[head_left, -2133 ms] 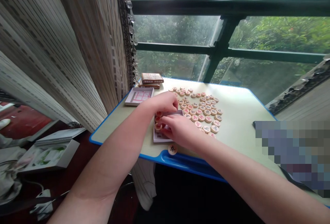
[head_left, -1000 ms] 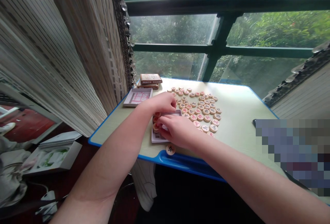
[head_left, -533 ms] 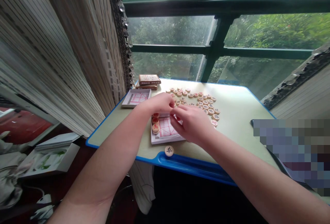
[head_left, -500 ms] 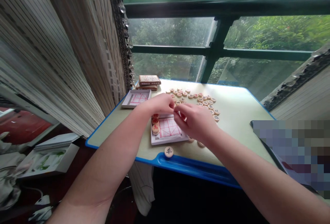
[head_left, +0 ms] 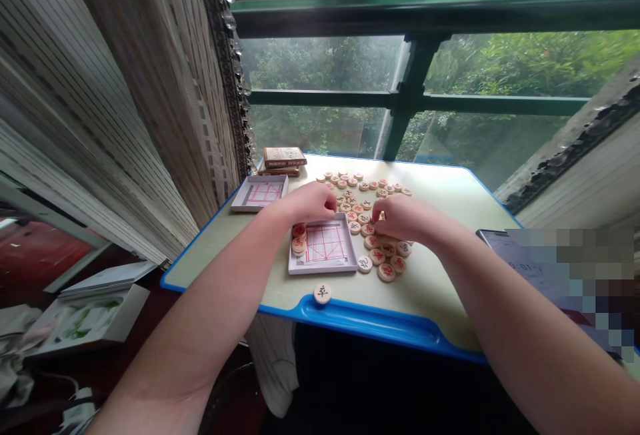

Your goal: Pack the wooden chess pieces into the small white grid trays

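On the near side of both hands, a single wooden xiangqi piece (head_left: 323, 293) with a black character lay face up at the lip of the table's blue pen groove (head_left: 370, 323). To the right of the right forearm lay a touchscreen device (head_left: 500, 251), its display partly masked by blocks. Just in front of the left hand stood a shallow white cardboard tray (head_left: 323, 269), its floor printed with a red grid; red-marked pieces (head_left: 299, 245) sat in it along the left wall. The left hand (head_left: 319, 200) was curled over the tray's far left part, fingers folded in; whether they held a piece could not be told. The right hand (head_left: 400, 215) was bent down over the scattered xiangqi pieces (head_left: 377, 257), thumb and forefinger drawn close together, but whether a piece was pinched between them could not be seen. These discs, red and black, spread around the right hand, some nearer than it, others beyond both hands. Past the left wrist lay a matching white lid (head_left: 245, 205), also bearing red lines, and behind that a stack of brown book-like cases (head_left: 284, 157). Farthest beyond the hands rose a green-framed window (head_left: 415, 65) with foliage outside.
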A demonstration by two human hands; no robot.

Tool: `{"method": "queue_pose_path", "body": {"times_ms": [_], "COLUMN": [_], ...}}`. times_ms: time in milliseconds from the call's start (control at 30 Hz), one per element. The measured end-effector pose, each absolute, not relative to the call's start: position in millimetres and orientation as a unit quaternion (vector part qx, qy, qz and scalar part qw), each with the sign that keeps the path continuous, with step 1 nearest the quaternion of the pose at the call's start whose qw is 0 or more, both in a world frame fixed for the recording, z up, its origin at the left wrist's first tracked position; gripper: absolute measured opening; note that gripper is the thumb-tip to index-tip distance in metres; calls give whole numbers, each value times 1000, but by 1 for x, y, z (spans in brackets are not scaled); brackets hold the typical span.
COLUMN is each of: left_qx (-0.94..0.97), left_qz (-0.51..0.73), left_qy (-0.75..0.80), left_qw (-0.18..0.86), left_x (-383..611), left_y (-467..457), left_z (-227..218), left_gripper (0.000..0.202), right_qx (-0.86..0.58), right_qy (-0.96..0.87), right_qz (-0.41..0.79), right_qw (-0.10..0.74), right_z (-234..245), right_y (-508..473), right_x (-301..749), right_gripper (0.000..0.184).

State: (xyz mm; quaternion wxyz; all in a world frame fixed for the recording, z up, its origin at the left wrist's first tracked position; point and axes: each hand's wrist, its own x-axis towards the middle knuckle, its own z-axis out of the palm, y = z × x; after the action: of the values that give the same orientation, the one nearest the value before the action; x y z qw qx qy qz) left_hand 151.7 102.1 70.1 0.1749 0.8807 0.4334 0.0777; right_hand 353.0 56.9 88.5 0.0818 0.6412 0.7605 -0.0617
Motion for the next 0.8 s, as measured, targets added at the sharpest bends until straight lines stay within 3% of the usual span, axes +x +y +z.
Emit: {"method": "queue_pose_path", "body": {"times_ms": [333, 600, 800], "left_qx": [883, 885, 882], "left_qz": [78, 84, 87], "left_qy": [431, 427, 429], "left_qw": [171, 168, 175], "left_x": [152, 150, 150], "left_y": [101, 103, 102], "left_z": [71, 68, 69], "left_gripper": [19, 19, 17], "right_qx": [613, 615, 614], "right_qy": [776, 774, 775], "right_qz": [-116, -85, -68], "right_qw": [93, 127, 132], "right_z": [105, 102, 97], "right_y": [46, 37, 37], "right_x": [353, 342, 340], "right_gripper": [20, 38, 28]}}
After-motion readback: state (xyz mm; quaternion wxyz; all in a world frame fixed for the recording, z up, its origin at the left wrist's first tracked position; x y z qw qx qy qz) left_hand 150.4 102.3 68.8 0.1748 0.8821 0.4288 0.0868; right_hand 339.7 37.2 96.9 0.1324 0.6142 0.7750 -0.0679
